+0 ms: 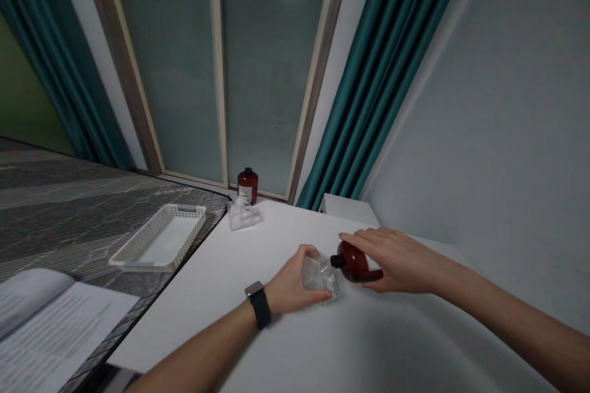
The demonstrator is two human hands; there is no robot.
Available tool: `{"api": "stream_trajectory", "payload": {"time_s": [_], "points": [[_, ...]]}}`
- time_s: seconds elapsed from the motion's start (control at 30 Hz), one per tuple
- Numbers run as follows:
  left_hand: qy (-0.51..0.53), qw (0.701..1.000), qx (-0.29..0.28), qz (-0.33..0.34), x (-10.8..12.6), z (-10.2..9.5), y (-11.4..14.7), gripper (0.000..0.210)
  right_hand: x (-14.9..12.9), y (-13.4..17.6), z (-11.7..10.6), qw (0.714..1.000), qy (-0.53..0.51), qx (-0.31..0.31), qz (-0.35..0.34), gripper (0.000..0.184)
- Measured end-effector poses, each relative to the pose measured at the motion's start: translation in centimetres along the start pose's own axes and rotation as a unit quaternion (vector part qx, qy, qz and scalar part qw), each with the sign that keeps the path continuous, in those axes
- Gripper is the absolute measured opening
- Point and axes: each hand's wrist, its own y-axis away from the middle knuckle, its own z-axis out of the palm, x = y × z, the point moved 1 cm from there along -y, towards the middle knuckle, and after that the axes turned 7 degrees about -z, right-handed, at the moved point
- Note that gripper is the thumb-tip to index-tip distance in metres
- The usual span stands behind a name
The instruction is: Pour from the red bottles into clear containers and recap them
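Note:
My left hand (291,285), with a dark watch on the wrist, is wrapped around a small clear glass bottle (319,275) standing on the white table (258,344). My right hand (396,258) grips a brown bottle (353,262) from above. The brown bottle is tipped on its side, its black neck pointing left at the clear bottle's top. The two bottles are touching or nearly so.
At the table's far edge stand a second brown bottle (247,185) and another clear glass bottle (243,214). A white plastic basket (159,238) and open printed pages (55,325) lie on the striped bed to the left. A white box (348,209) sits by the teal curtain.

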Motion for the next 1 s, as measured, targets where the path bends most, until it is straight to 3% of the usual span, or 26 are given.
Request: {"api": "stream_trajectory", "payload": {"time_s": [1.0], "points": [[0.001, 1.000, 0.001, 0.006, -0.42, 0.11, 0.08, 0.061, -0.25, -0.13, -0.24, 1.000, 0.019, -0.009, -0.002, 0.066]]}}
